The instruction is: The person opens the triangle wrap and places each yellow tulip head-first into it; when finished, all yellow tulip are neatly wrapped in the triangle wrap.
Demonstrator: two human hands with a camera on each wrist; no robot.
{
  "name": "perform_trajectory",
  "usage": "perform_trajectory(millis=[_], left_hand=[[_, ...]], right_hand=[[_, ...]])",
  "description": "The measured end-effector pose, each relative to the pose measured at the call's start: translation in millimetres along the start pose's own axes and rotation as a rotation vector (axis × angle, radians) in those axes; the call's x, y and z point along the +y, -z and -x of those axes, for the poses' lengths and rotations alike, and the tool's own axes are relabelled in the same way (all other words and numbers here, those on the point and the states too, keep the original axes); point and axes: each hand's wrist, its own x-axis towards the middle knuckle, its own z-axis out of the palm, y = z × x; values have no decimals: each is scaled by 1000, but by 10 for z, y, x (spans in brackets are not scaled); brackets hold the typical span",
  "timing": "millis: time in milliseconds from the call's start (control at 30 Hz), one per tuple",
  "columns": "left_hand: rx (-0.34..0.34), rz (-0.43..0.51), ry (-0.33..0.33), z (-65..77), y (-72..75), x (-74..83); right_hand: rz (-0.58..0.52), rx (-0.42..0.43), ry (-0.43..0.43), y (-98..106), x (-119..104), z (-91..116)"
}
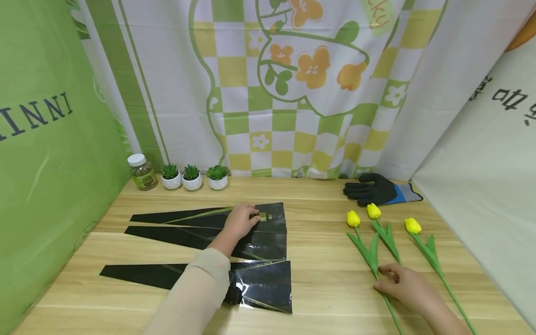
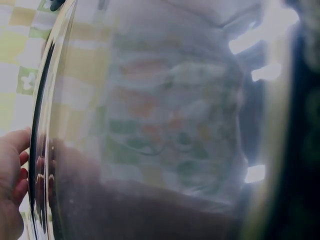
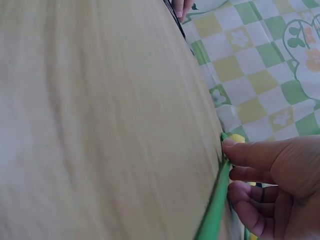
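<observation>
My left hand (image 1: 240, 222) rests on the farthest of three glossy black tapered sleeves (image 1: 272, 211), fingertips by its small gold label. A second black sleeve (image 1: 268, 244) lies under my left wrist, and a nearer one (image 1: 268, 284) is partly hidden by my forearm. My right hand (image 1: 404, 286) touches the stem of the leftmost yellow tulip (image 1: 372, 260), thumb and forefinger apart. In the right wrist view, the thumb of this hand (image 3: 280, 175) is at the green stem (image 3: 212, 215). Two more tulips, a middle one (image 1: 374, 211) and a right one (image 1: 413, 225), lie alongside.
A black and blue work glove (image 1: 377, 190) lies at the back right of the wooden table (image 1: 318, 232). Three small potted succulents (image 1: 192, 179) and a white-lidded jar (image 1: 144, 173) stand at the back left. A checked curtain (image 1: 289, 121) hangs behind.
</observation>
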Motion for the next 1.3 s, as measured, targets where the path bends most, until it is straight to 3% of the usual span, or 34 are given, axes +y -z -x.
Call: perform_trajectory(millis=[200, 500, 800, 1300], left_hand=[[-2, -7, 3, -1, -3, -9], [33, -90, -4, -5, -39, 17], [42, -116, 29, 4, -64, 15], [67, -111, -5, -1, -14, -20]], right_hand=[[-51, 44, 33, -52, -19, -5], [-160, 43, -3, -85, -10, -17], [-112, 71, -13, -68, -57, -54], [-521, 52, 18, 165, -336, -262]])
